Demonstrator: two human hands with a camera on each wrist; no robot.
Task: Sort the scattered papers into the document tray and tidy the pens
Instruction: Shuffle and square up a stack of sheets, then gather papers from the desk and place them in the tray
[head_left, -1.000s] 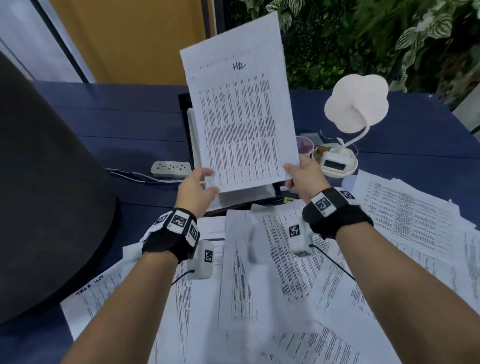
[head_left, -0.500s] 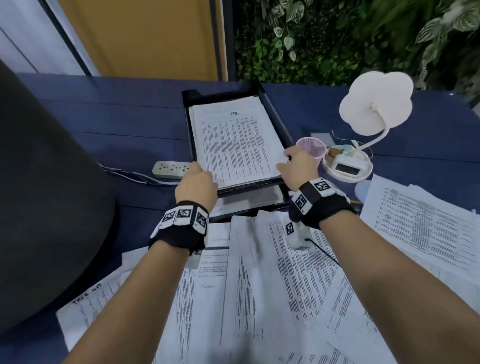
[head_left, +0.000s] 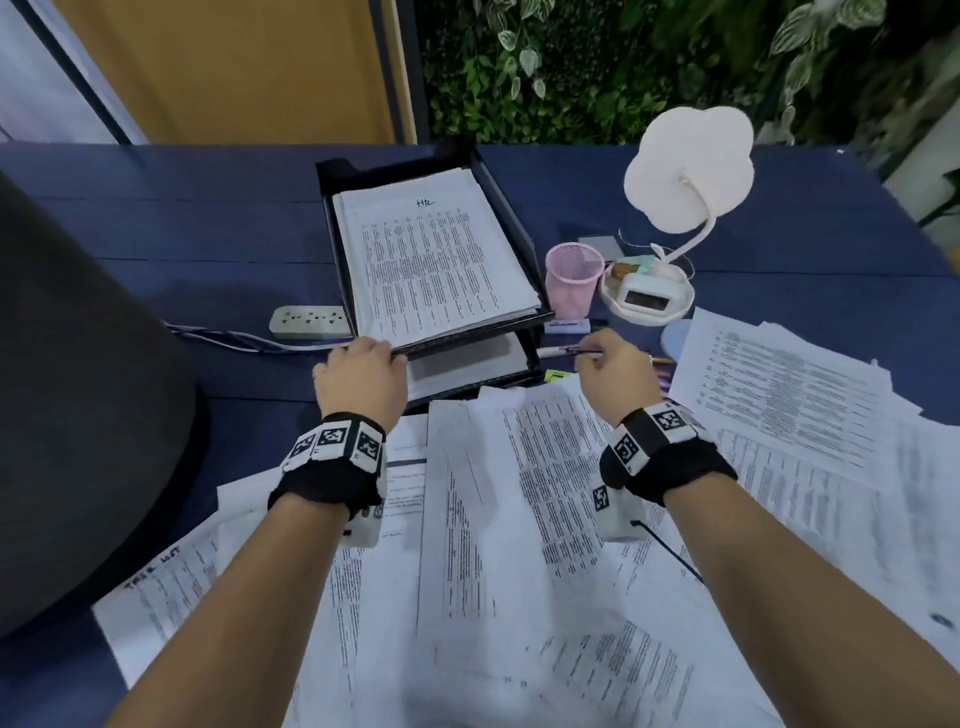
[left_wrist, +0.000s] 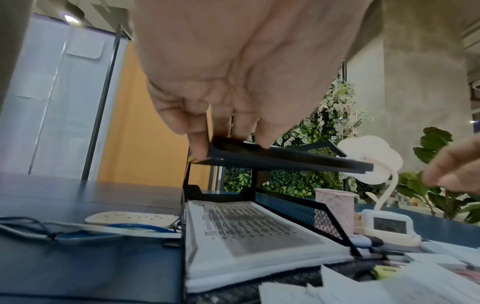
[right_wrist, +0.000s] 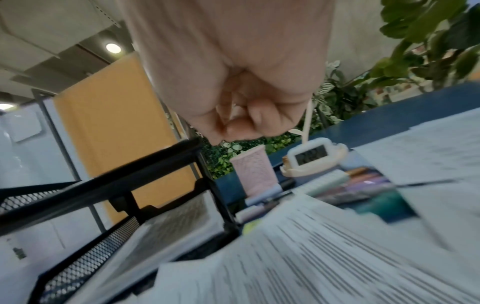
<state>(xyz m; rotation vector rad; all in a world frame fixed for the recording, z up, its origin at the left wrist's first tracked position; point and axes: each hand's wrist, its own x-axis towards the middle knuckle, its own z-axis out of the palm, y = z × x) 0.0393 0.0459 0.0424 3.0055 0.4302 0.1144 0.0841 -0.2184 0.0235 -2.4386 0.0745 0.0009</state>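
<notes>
Your left hand (head_left: 363, 376) rests on the front left corner of the black document tray (head_left: 524, 249), with the fingers curled over its top lip, and your right hand (head_left: 610, 371) is off to the right of the tray with its fingers bunched close together over the pens (head_left: 569, 351); you cannot tell yet if they pinch one. The top shelf already has a neat stack of papers (head_left: 436, 260), and the lower shelf has some too. Many loose papers (head_left: 519, 519) lie spread over the blue table (head_left: 182, 228) near you and to your right. Paper is light and floppy, so it will bend and slide; I think it is best to gather a few sheets, hold them by two side edges, and tap them even. The pens are thin, hard and smooth, so they may roll; take each one near its middle. The pink mesh cup (head_left: 573, 280) stands just right of the tray and looks like a good home for them. Watch the tray's hard front lip, the cup, which could tip, and the white lamp (head_left: 691, 166) close behind. There is open room on the table to the left of the tray, past the power strip (head_left: 309, 320).
</notes>
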